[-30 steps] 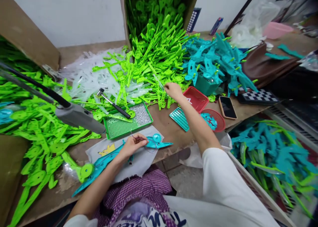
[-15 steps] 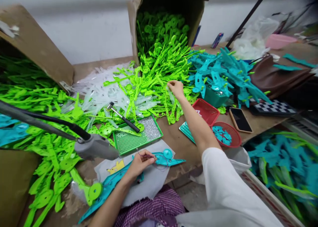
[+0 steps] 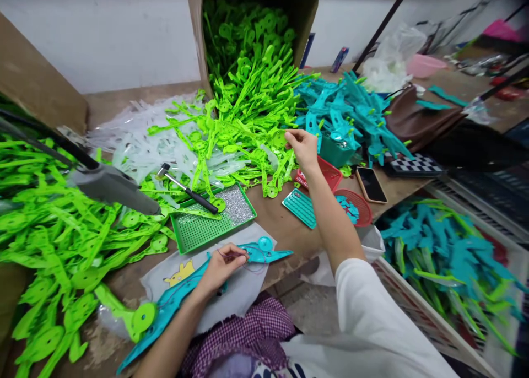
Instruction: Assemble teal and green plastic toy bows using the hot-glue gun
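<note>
My left hand [image 3: 225, 263] is pinched at a dark thread over a long teal plastic piece [image 3: 264, 252], which lies on a pale cloth [image 3: 243, 287] with a yellow figure. What its fingertips grip is too small to make out. My right hand [image 3: 301, 144] is raised in a pinch beside the heap of bright green plastic parts [image 3: 252, 102]; a thing between its fingers cannot be made out. A green tray [image 3: 206, 229] of small silvery pieces sits beyond my left hand, with a hammer [image 3: 188, 190] lying across its edge.
A red basket [image 3: 363, 204] holding teal bits, a teal ridged tray [image 3: 298, 207] and a phone [image 3: 371, 184] lie right of centre. A grey lamp-like arm [image 3: 111, 188] reaches in from the left. Teal parts [image 3: 343, 108] are heaped at the back right.
The view has shifted right, so the scene sits further left. My right hand has moved slightly right over the green heap, still pinched. My left hand stays at the teal piece.
</note>
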Tool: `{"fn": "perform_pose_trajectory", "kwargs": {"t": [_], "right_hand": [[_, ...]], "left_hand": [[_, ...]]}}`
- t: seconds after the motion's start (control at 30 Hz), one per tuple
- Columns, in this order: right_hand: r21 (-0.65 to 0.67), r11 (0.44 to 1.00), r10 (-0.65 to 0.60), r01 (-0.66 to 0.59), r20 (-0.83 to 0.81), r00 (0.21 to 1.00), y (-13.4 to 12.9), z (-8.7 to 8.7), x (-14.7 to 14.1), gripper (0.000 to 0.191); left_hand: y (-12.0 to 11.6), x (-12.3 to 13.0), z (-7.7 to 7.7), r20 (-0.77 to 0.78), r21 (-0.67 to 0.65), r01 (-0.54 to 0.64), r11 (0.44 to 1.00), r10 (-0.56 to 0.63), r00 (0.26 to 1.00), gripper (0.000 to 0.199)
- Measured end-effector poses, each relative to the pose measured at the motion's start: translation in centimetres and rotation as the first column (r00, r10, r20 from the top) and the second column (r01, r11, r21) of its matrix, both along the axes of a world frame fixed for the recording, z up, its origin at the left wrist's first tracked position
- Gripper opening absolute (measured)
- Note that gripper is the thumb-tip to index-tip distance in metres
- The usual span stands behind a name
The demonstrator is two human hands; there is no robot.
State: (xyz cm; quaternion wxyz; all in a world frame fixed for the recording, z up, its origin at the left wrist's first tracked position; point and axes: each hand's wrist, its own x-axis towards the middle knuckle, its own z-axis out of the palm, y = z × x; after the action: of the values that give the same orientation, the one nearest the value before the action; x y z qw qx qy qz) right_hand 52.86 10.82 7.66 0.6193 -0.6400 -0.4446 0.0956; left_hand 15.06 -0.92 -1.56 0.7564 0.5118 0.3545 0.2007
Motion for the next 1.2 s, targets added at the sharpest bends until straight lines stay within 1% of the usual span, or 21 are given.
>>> {"fn": "perform_pose_trajectory", "kwargs": {"t": [0.1,0.17,0.23,0.3,0.37,0.47,0.5,0.53,0.57,0.63,0.67,0.7,0.73,0.77,0.8,0.83,0.87,0.93,1.03,1.1,1.2], "right_hand": [[0.017,1.000,0.004,-0.003,-0.045,0.999,-0.7,-0.3,-0.8,0.047],[0.017,1.000,-0.013,0.016,-0.138,0.990,-0.7,-1.0,-1.5,0.043],[-0.011,1.000,-0.021,0.019,-0.272,0.962,-0.6,-2.0,-2.5,0.038],[-0.058,0.998,-0.010,-0.014,-0.399,0.917,-0.5,-3.3,-3.7,0.034],[-0.093,0.995,-0.004,-0.047,-0.483,0.876,-0.2,-4.6,-5.1,0.032],[-0.104,0.994,-0.021,-0.041,-0.532,0.846,0.6,-6.1,-7.5,0.030],[-0.100,0.994,-0.009,-0.053,-0.538,0.843,0.9,-6.5,-8.4,0.030],[-0.099,0.991,0.027,-0.096,-0.542,0.840,1.3,-6.8,-9.2,0.031],[-0.101,0.981,0.088,-0.168,-0.543,0.835,1.8,-6.9,-10.0,0.034],[-0.136,0.925,0.244,-0.355,-0.506,0.827,2.7,-7.0,-10.9,0.042],[-0.179,0.893,0.298,-0.412,-0.449,0.842,3.2,-6.9,-10.9,0.045],[-0.242,0.880,0.310,-0.408,-0.358,0.881,3.8,-6.7,-10.7,0.047],[-0.302,0.886,0.285,-0.351,-0.242,0.927,4.4,-6.5,-10.3,0.047],[-0.344,0.901,0.236,-0.265,-0.124,0.964,5.2,-6.3,-9.8,0.047],[-0.367,0.913,0.182,-0.179,-0.026,0.983,6.0,-6.1,-9.2,0.047],[-0.378,0.919,0.138,-0.114,0.038,0.990,6.9,-5.9,-8.8,0.047],[-0.388,0.918,0.115,-0.082,0.063,0.991,7.9,-5.8,-8.5,0.048],[-0.425,0.901,0.117,-0.088,0.043,0.992,9.8,-5.9,-8.5,0.048],[-0.490,0.865,0.128,-0.111,0.001,0.992,12.0,-6.7,-9.0,0.035],[-0.507,0.856,0.107,-0.096,-0.008,0.994,12.6,-7.2,-8.9,0.029],[-0.520,0.854,0.039,-0.032,0.002,0.999,12.0,-7.7,-7.4,0.031]], "left_hand": [[-0.1,0.0,0.0,0.003,-0.002,-0.004,1.000,0.004,1.000,0.043],[-0.2,0.0,-0.1,0.010,-0.003,-0.009,1.000,0.009,1.000,0.042],[-0.2,-0.1,-0.2,0.017,0.001,-0.009,1.000,0.009,1.000,0.041],[-0.2,-0.2,-0.2,0.026,0.009,-0.009,1.000,0.009,1.000,0.041],[-0.2,-0.2,-0.3,0.041,0.010,-0.007,1.000,0.006,0.999,0.041],[-0.3,-0.3,-0.3,0.049,-0.005,-0.004,1.000,0.004,0.999,0.042],[-0.3,-0.3,-0.4,0.046,-0.008,-0.001,1.000,0.002,0.999,0.043],[-0.4,-0.2,-0.5,0.042,-0.010,0.001,1.000,-0.001,0.999,0.044],[-0.4,-0.2,-0.6,0.040,-0.012,0.004,1.000,-0.004,0.999,0.045],[-0.5,-0.2,-0.9,0.044,-0.017,0.006,1.000,-0.005,0.999,0.048],[-0.5,-0.2,-1.0,0.048,-0.019,0.006,1.000,-0.005,0.999,0.049],[-0.6,-0.2,-1.2,0.050,-0.020,0.006,1.000,-0.005,0.999,0.050],[-0.6,-0.2,-1.3,0.050,-0.020,0.007,1.000,-0.006,0.999,0.050],[-0.6,-0.1,-1.4,0.048,-0.019,0.009,1.000,-0.008,0.999,0.050],[-0.6,-0.1,-1.5,0.045,-0.015,0.013,1.000,-0.012,0.999,0.050],[-0.6,-0.1,-1.5,0.041,-0.007,0.017,1.000,-0.017,0.999,0.050],[-0.6,-0.1,-1.5,0.037,0.003,0.021,1.000,-0.021,0.999,0.050],[-0.6,-0.2,-1.4,0.034,0.022,0.024,0.999,-0.024,0.999,0.049],[-0.5,-0.3,-1.3,0.028,0.032,0.031,0.999,-0.032,0.999,0.046],[-0.4,-0.3,-1.5,0.019,0.039,0.042,0.998,-0.043,0.999,0.045],[-0.4,-0.3,-1.8,0.016,0.053,0.050,0.997,-0.051,0.999,0.044]]}}
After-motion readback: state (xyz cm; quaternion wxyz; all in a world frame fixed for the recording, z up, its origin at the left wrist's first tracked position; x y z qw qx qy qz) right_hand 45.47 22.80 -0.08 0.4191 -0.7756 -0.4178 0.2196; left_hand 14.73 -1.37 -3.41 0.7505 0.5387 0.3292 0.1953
